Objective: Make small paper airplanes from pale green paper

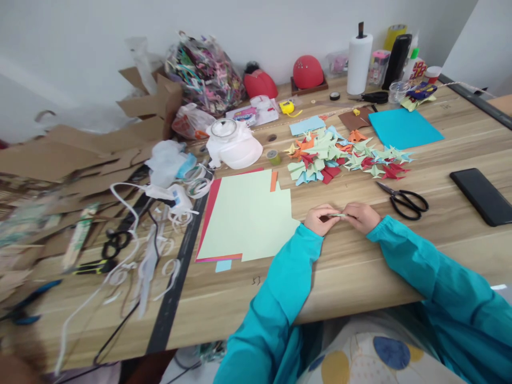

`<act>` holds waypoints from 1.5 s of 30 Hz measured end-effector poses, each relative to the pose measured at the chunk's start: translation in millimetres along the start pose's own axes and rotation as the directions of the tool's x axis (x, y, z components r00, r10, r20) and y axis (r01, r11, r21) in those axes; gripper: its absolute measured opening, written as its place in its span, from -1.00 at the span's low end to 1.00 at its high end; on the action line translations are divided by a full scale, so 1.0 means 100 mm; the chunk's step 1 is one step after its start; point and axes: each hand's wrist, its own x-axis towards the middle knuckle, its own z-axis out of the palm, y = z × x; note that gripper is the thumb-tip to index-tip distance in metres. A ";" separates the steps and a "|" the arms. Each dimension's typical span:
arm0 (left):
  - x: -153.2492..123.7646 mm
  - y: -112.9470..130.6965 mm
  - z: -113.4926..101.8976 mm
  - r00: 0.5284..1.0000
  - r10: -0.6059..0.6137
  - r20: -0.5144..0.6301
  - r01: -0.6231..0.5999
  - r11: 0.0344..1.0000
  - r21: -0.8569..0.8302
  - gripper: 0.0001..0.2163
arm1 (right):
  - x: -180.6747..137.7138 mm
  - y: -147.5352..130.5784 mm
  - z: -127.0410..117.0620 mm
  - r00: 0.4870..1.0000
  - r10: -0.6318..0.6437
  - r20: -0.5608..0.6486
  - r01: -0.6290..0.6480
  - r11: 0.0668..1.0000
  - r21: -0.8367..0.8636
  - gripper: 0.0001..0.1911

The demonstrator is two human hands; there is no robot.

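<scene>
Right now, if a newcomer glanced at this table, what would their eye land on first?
Probably the multicolored heap of origami pieces, lying just beyond the left hand and right hand, which pinch a small pale piece between them. Next might come the turquoise sheet behind the heap to the right, and the bulging clear plastic bag of colorful bits against the wall at the back left.

A plain whitish wall (280, 29) fills the top of the frame, meeting a paler wall section (488, 42) at a slanting corner in the upper right. Below, a wood-grained table (348, 272) spans the view, edged by black strips (176, 277) at left of centre and upper right. The light is soft and even.
</scene>
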 end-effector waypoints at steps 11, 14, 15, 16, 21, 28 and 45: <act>0.00 -0.04 -0.03 0.999 -0.027 0.023 0.027 0.999 -0.029 -0.84 | 0.00 0.01 0.01 1.000 0.014 -0.006 -0.014 1.000 0.011 -0.68; 0.01 -0.05 -0.03 0.999 -0.035 0.031 0.035 0.999 -0.020 -0.84 | 0.00 0.01 0.02 1.000 0.010 -0.006 -0.010 1.000 0.004 -0.68; 0.01 -0.05 -0.03 0.999 -0.036 0.033 0.037 0.999 -0.017 -0.84 | 0.00 0.01 0.02 1.000 0.008 -0.009 -0.008 1.000 0.001 -0.68; 0.01 -0.05 -0.03 0.999 -0.038 0.035 0.038 0.999 -0.016 -0.84 | 0.00 0.01 0.02 1.000 0.005 -0.012 -0.005 1.000 -0.001 -0.68; 0.02 -0.05 -0.03 0.999 -0.031 0.036 0.032 0.999 -0.026 -0.84 | 0.00 0.01 0.02 1.000 -0.017 -0.020 0.017 1.000 -0.006 -0.69; 0.01 0.00 -0.03 1.000 0.005 0.012 -0.004 1.000 -0.017 -0.87 | 0.01 -0.01 0.01 1.000 -0.007 -0.015 0.007 1.000 0.009 -0.69; 0.01 0.00 -0.01 0.994 -0.106 0.007 0.107 0.986 -0.127 -0.82 | 0.02 -0.02 -0.03 0.994 0.112 -0.005 -0.110 0.983 0.145 -0.66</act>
